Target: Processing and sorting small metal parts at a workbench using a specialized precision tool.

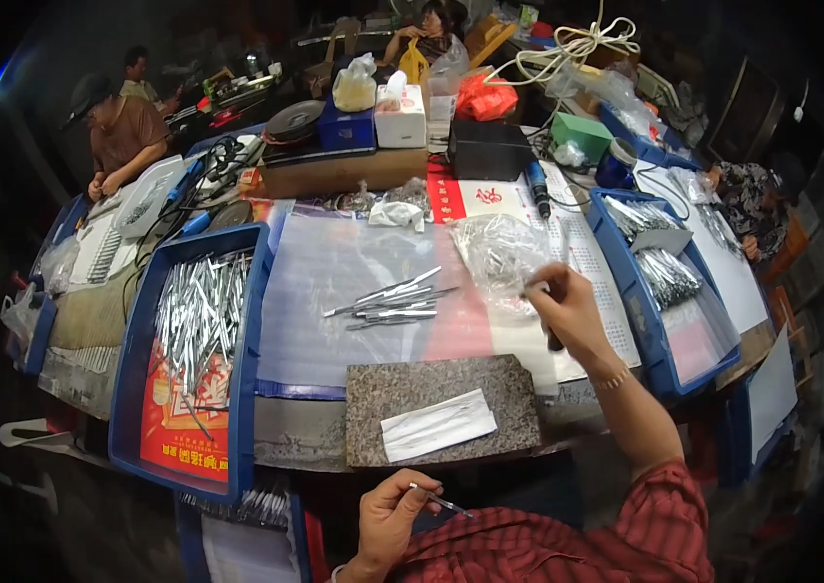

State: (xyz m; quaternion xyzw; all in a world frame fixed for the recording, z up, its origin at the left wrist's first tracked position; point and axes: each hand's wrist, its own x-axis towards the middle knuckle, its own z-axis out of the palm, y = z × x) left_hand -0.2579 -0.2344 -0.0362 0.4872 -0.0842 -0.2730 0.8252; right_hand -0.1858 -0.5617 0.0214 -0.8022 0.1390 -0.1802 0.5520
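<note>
My left hand (389,517) is at the table's near edge. Its thumb and finger pinch a slim silver metal rod (446,502) that slants down to the right. My right hand (567,309) reaches over the table beside a clear plastic bag (497,255). Its fingers are closed together; what they hold, if anything, I cannot make out. A loose bunch of similar slim metal rods (394,299) lies on the plastic-covered middle of the table. Nearer to me, a folded white cloth or paper (438,425) rests on a speckled stone slab (519,413).
At left, a blue tray (130,389) holds many metal rods on red paper. Another blue tray (665,355) with bundled rods stands at right. Boxes (344,175), a black-and-blue pen-shaped tool (537,189) and cables line the back. Other people (125,136) sit around the table.
</note>
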